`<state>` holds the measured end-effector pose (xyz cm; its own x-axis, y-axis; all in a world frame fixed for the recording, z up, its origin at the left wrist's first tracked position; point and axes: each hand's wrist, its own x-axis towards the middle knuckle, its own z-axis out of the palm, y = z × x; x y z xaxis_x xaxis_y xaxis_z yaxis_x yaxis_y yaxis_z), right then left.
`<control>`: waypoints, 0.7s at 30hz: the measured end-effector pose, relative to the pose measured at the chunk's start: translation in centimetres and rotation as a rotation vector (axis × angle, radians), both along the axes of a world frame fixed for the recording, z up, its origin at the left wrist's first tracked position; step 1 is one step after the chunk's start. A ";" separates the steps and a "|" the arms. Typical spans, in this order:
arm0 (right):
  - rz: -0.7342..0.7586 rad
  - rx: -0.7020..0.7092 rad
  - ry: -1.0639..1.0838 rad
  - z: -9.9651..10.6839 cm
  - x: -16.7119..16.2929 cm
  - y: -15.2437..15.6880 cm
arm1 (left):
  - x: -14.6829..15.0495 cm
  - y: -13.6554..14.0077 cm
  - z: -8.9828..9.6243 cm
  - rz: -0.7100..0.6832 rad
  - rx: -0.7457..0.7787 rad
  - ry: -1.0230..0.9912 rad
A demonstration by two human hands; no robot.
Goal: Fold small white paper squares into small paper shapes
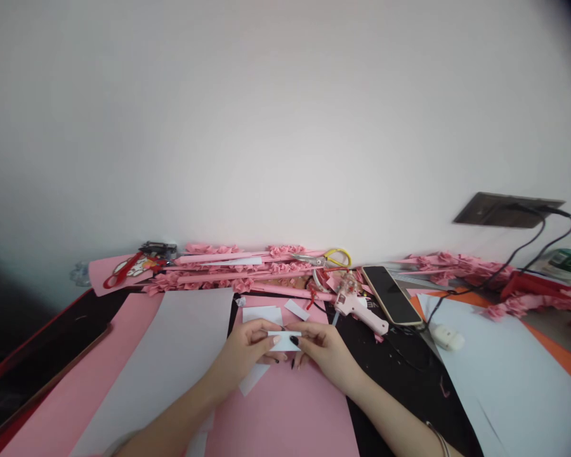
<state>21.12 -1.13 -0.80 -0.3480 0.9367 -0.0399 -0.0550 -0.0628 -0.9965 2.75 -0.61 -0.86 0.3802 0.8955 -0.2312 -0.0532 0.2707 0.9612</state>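
Between my two hands is a small piece of white paper, held up over a pink sheet. My left hand pinches its left end, with the thumb on the near face. The right end is gripped by my right hand, its dark-nailed thumb pressed on the paper. Just behind lie a few cut white slips and a single white slip. Another white piece pokes out below my left hand. Most fingertips behind the paper are partly hidden.
A pink glue gun, a phone and yellow-handled scissors lie at the back right of my hands. Pink paper flower stems line the wall. White sheets lie at right, near an earbud case. Cables run from a wall socket.
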 end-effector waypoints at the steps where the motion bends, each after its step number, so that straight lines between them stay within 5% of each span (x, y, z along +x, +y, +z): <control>1: -0.004 0.001 0.001 0.0 0.0 0.0 | 0.0 0.0 0.0 0.000 -0.001 0.001; 21: 0.000 0.012 -0.056 0.1 0.2 0.0 | 0.0 -0.1 0.2 -0.020 0.011 0.000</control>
<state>21.28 -1.10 -0.69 -0.3455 0.9372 -0.0476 0.0007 -0.0504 -0.9987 2.80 -0.69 -0.63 0.3977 0.8904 -0.2216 -0.0477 0.2612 0.9641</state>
